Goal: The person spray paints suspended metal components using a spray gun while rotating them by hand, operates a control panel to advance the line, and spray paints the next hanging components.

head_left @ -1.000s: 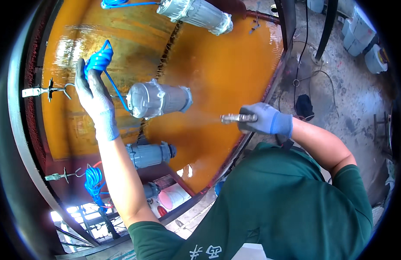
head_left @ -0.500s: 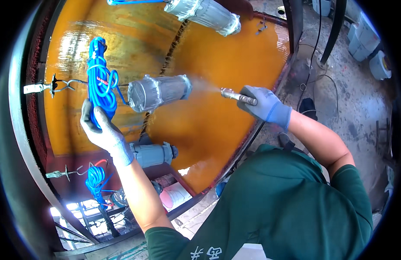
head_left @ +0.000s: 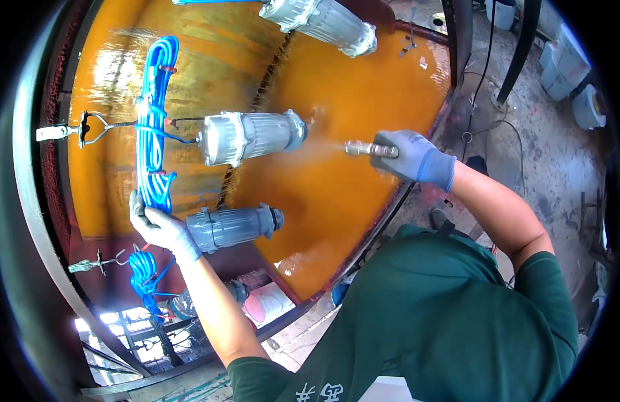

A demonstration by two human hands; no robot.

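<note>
My left hand [head_left: 161, 230], in a grey-white glove, grips the lower end of a tied bundle of blue cable [head_left: 151, 120]. The cable runs to a grey ribbed motor-like cylinder [head_left: 260, 136], which hangs sideways from a metal hook [head_left: 94, 128] at the left. My right hand [head_left: 417, 159], also gloved, is wrapped around a small metal spray gun [head_left: 363, 148]. Its nozzle points left at the cylinder's near right end, a short gap away, and a faint mist shows between them. The trigger side is hidden by my fingers.
Similar grey cylinders hang above [head_left: 323, 27] and below [head_left: 233, 228]. Behind them is an orange-brown coated booth wall and basin [head_left: 343, 221]. Another blue cable coil [head_left: 144, 271] and a pink-white bucket [head_left: 266, 305] are lower left. White buckets [head_left: 588, 107] and a hose stand right.
The cable bundle and the cylinder have turned, so the bundle shows its tied side and hangs straighter. My left hand is slightly lower. The spray gun has shifted a little right and down.
</note>
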